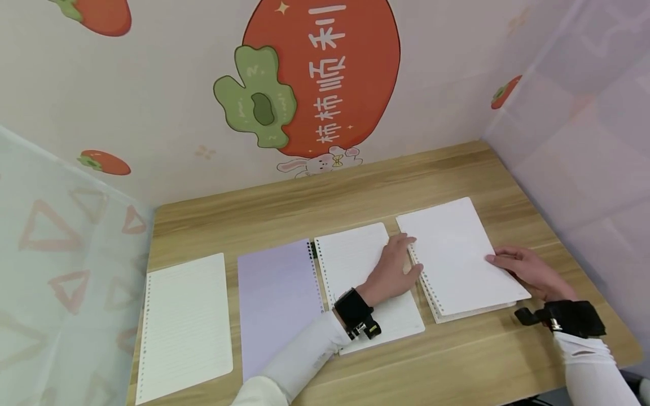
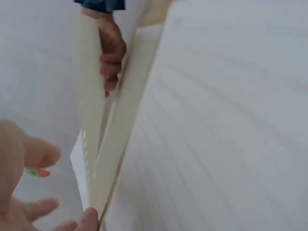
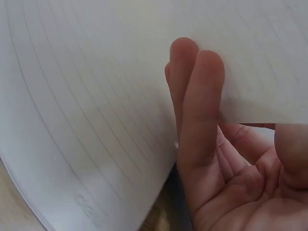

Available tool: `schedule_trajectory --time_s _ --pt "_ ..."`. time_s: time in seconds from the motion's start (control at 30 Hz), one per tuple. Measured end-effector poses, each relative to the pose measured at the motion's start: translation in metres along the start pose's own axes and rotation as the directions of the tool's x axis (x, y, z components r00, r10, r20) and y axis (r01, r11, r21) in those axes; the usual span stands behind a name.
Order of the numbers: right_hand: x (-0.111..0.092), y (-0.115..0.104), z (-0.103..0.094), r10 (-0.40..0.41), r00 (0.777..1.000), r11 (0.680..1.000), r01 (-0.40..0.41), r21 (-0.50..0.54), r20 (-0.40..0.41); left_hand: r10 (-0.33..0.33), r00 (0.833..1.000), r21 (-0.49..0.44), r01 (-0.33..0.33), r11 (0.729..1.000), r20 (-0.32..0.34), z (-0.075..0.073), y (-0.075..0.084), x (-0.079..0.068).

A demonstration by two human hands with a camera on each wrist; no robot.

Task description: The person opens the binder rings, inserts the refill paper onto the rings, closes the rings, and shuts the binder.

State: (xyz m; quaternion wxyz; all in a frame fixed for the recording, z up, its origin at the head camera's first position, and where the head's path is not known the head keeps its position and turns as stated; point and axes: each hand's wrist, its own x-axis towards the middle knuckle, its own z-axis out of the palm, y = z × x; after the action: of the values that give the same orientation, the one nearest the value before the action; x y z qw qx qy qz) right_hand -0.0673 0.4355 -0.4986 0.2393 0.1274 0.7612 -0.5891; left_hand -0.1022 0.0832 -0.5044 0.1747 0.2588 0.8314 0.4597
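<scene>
A stack of white loose-leaf paper [image 1: 452,254] with punched holes down its left edge lies at the right of the table. My right hand [image 1: 533,273] grips the raised upper sheets by their right edge, thumb on top. In the right wrist view, its fingers [image 3: 202,106] reach beneath those upper sheets [image 3: 269,62], above lined lower sheets [image 3: 86,120]. Over by the holes, my left hand [image 1: 388,270] has its fingers spread, with fingertips at the punched edge. The left wrist view shows a gap between upper and lower sheets, and one left fingertip [image 2: 89,219] right at the paper's edge.
Under my left forearm lie a lavender cover [image 1: 276,304] and a lined white page [image 1: 350,254], joined along a punched spine. Another lined punched sheet [image 1: 188,321] lies at the far left. Walls border the wooden table [image 1: 284,208] behind and on both sides.
</scene>
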Motion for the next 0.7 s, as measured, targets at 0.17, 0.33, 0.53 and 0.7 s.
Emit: schedule_trajectory --time_s 0.17,0.33,0.53,0.7 --pt "-0.006 -0.001 0.010 -0.020 1.000 0.995 0.018 0.098 0.022 -0.191 0.982 -0.498 0.159 0.853 -0.012 -0.003 0.000 0.001" --pt "-0.007 -0.004 0.028 -0.041 0.997 0.978 0.027 0.205 0.068 -0.267 0.957 -0.727 0.260 0.636 0.110 -0.010 -0.003 -0.002" --pt "-0.007 -0.012 0.051 -0.042 0.993 0.957 0.008 0.289 0.113 -0.308 0.944 -0.714 0.297 0.634 0.119 -0.020 -0.014 -0.011" --pt "-0.008 -0.019 0.067 -0.059 0.990 0.976 0.031 0.214 0.129 -0.345 0.937 -0.625 0.297 0.722 0.047 -0.028 -0.020 -0.027"
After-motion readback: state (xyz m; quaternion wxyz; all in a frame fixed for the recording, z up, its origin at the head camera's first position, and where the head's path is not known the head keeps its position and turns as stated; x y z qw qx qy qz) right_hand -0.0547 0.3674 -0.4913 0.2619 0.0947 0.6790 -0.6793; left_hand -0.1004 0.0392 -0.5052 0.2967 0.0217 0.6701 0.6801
